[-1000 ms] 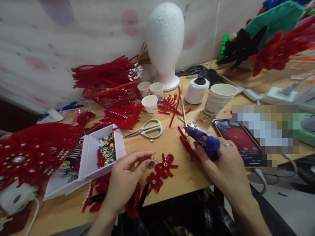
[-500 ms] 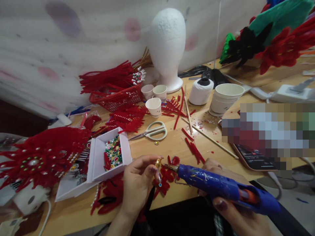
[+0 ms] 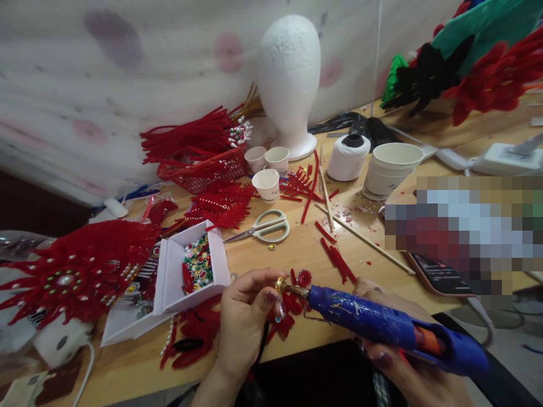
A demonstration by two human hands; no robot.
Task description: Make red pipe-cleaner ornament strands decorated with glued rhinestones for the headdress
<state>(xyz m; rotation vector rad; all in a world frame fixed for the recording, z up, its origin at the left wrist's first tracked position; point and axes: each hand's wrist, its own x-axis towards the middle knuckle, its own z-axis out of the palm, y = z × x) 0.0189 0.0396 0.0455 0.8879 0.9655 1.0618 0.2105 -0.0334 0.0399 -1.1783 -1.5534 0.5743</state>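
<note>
My left hand point(image 3: 242, 314) pinches a small gold ornament point(image 3: 279, 284) between thumb and forefinger, and a blue gem dangles below it. My right hand point(image 3: 394, 362) is wrapped round a blue hot glue gun point(image 3: 365, 316). The gun's nozzle point(image 3: 300, 290) points left, right at the ornament; whether it touches cannot be made out. Behind the nozzle, red fuzzy flower pieces point(image 3: 291, 311) lie on the table, partly hidden by my left hand and the gun.
A white box of beads and gems point(image 3: 218, 257) stands left of my left hand, with scissors point(image 3: 271, 226) beyond it. Paper cups point(image 3: 266, 186), a thread cone point(image 3: 348, 161) and a foam head point(image 3: 291, 79) stand farther back. A phone point(image 3: 441, 271) lies at right.
The glue gun's nozzle has come closer to the gold ornament, which my left hand has turned slightly. The whole view has shifted a little.
</note>
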